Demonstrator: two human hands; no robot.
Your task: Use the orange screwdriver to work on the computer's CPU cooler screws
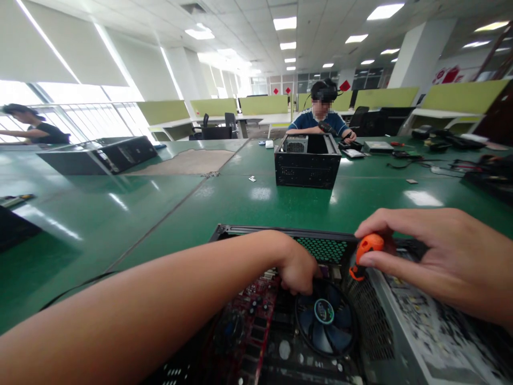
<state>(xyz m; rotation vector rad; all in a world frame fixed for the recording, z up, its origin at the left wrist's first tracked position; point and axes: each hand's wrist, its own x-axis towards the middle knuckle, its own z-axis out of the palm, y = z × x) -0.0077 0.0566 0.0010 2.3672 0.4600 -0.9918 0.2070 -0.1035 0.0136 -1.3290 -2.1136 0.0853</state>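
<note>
An open black computer case point(344, 235) lies close in front of me, its inside facing up. My left hand point(298, 267) reaches into it beside the round black cooling fan point(325, 318); the fingers are curled and their tips are partly hidden, so what they grip cannot be made out. To the left of the fan runs a red circuit board point(254, 321), partly behind my left forearm. Between thumb and fingers, my right hand point(425, 256) grips the orange and black handle of a screwdriver point(366, 254) above the case's right part. The screwdriver's shaft is not visible.
Another black computer case point(306, 166) stands further back on the green table point(224, 198), with a person point(318, 115) working behind it. A case point(100, 155) lies at the left. Cables and parts point(444, 141) fill the right side. Another person point(36, 125) is far left.
</note>
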